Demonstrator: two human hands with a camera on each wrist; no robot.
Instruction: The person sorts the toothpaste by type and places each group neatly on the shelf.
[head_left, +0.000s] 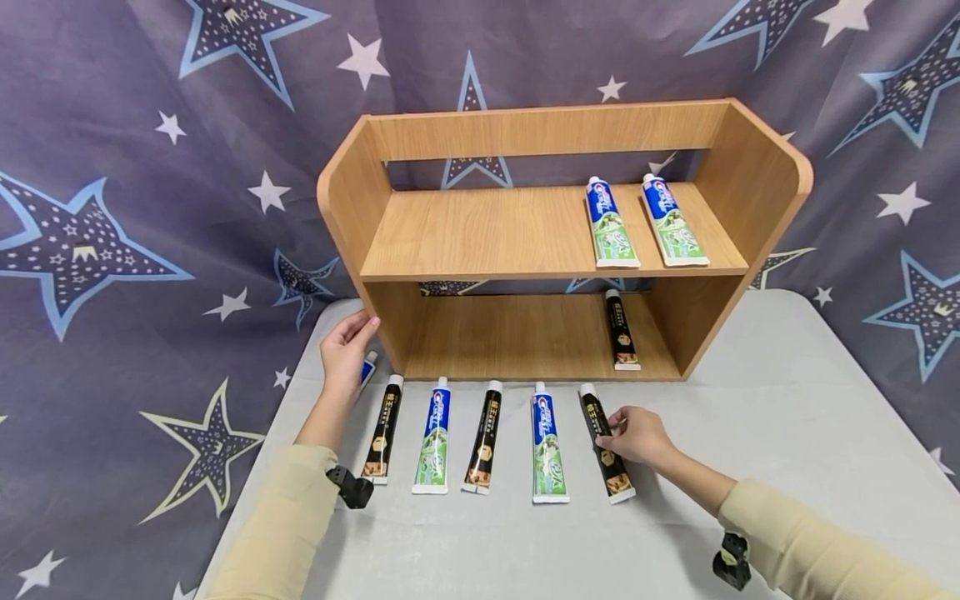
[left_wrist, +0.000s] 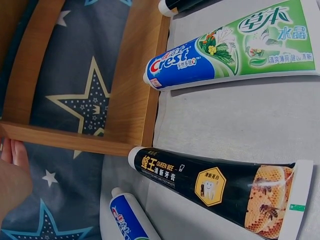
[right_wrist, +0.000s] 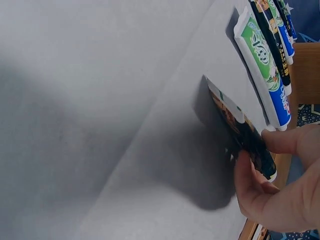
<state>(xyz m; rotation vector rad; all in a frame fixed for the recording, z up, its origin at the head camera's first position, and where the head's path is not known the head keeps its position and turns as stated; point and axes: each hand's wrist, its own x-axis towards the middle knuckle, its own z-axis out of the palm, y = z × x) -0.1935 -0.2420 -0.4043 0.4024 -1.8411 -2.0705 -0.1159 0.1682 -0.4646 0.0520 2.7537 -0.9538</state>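
From the head, the right hand (head_left: 637, 435) pinches the nearest black tube (head_left: 598, 423) on the right; the left hand (head_left: 343, 354) touches the shelf's (head_left: 480, 229) left side. At the left wrist, its fingers (left_wrist: 19, 152) look fairly straight. At the right wrist, thumb and fingers clamp the tube, apparently a pick-up; next calls for a steady lift.

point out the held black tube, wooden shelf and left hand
Held black tube (head_left: 597, 423): head view, middle of its body
Wooden shelf (head_left: 480, 233): head view, bare upper board
Left hand (head_left: 344, 353): head view, middle of the hand

Grey bench (head_left: 810, 417): wooden shelf (head_left: 480, 233) toward far edge; black toothpaste tubes (head_left: 484, 437) and blue-green toothpaste tubes (head_left: 433, 442) lie in front, one near left edge.
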